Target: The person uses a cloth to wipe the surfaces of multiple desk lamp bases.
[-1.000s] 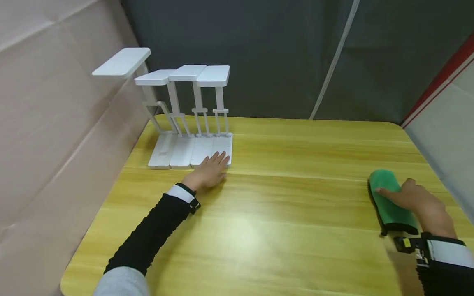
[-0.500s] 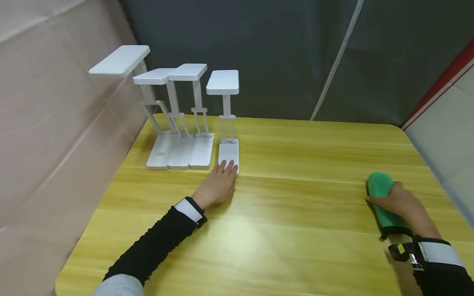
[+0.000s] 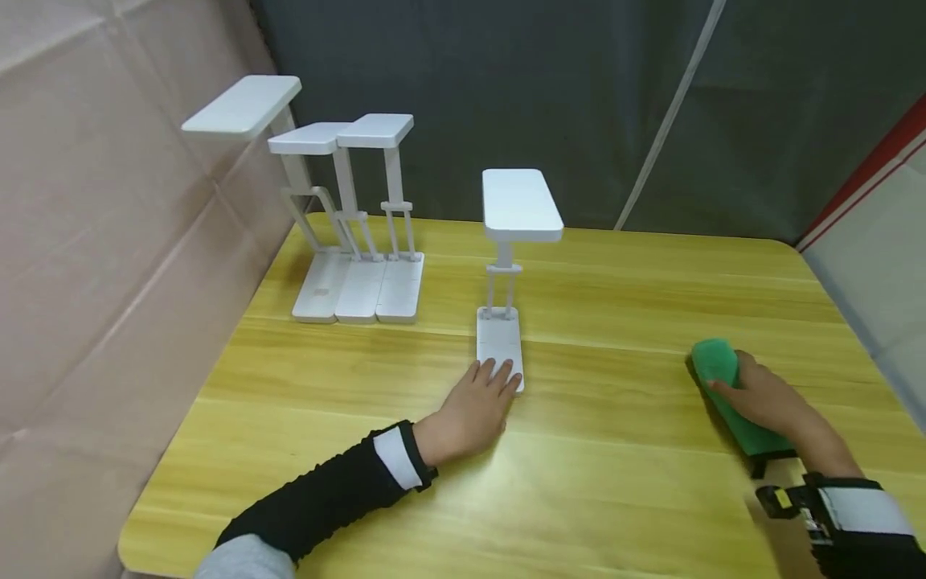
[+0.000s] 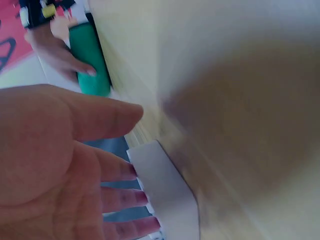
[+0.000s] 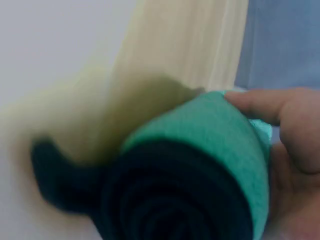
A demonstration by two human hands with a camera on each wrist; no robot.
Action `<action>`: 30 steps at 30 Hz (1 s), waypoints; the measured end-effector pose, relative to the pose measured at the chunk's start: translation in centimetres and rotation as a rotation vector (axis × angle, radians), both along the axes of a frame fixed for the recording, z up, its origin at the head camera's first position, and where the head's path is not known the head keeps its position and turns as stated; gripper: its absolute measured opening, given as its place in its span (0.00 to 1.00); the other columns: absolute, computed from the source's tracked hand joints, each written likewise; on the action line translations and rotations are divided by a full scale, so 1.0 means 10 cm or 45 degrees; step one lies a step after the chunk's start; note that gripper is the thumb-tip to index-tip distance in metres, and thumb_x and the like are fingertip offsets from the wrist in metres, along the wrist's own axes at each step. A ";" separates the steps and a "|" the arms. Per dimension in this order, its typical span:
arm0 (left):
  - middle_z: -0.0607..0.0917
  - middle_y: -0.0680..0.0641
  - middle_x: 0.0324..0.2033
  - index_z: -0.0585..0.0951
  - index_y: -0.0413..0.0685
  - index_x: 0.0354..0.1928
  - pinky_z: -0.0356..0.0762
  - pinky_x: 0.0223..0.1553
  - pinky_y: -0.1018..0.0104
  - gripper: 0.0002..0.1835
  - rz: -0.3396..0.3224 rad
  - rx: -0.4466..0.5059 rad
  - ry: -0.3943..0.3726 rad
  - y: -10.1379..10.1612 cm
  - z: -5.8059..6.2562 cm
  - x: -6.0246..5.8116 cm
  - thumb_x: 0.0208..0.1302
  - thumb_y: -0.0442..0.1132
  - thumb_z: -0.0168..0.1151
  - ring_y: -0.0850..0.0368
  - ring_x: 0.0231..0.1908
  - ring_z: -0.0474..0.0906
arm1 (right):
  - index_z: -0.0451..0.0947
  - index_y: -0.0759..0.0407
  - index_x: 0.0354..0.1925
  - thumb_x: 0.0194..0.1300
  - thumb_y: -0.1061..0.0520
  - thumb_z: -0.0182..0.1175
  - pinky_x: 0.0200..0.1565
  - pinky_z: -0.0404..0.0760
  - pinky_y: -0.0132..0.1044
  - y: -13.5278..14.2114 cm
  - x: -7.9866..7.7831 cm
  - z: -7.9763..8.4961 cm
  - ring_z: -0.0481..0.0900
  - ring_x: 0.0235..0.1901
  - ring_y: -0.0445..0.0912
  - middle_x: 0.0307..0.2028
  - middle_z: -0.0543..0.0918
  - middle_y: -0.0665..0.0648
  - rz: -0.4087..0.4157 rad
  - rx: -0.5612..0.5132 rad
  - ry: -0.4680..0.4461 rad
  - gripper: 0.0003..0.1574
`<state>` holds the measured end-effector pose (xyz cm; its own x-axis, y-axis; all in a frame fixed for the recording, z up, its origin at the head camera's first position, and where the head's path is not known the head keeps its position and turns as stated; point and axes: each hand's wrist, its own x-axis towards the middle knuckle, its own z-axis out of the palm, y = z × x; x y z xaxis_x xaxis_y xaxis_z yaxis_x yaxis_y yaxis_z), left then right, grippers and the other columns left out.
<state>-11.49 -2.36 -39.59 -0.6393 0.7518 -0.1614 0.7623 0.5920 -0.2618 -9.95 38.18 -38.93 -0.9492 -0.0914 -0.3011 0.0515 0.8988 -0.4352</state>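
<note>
Left hand (image 3: 466, 414) rests straight-fingered on the nearest white folding stand (image 3: 522, 211), apparently steadying it; right hand (image 3: 780, 408) grips green cloth roll (image 3: 748, 430).

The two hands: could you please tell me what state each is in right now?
Left hand: open, touching the separate white stand.
Right hand: closed, holding the green roll.
</note>
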 end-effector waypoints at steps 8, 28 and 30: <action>0.59 0.46 0.65 0.56 0.49 0.66 0.57 0.60 0.51 0.38 -0.067 0.012 0.008 0.07 0.02 0.19 0.60 0.62 0.50 0.48 0.61 0.56 | 0.43 0.83 0.59 0.60 0.48 0.57 0.30 0.73 0.55 -0.26 -0.02 0.00 0.69 0.40 0.71 0.47 0.65 0.84 0.071 0.133 0.130 0.50; 0.38 0.43 0.69 0.36 0.43 0.67 0.36 0.58 0.32 0.71 0.216 0.358 -0.520 -0.25 -0.11 -0.63 0.31 0.81 0.54 0.50 0.67 0.31 | 0.66 0.56 0.58 0.47 0.47 0.69 0.23 0.75 0.42 -2.05 -0.63 0.01 0.73 0.30 0.52 0.41 0.75 0.60 0.893 0.566 1.058 0.41; 0.39 0.43 0.69 0.36 0.43 0.67 0.36 0.58 0.32 0.71 0.214 0.340 -0.493 -0.24 -0.09 -0.63 0.31 0.82 0.54 0.50 0.67 0.32 | 0.67 0.56 0.57 0.49 0.49 0.67 0.21 0.74 0.41 -2.07 -0.61 -0.03 0.73 0.28 0.51 0.41 0.75 0.60 0.886 0.560 1.044 0.38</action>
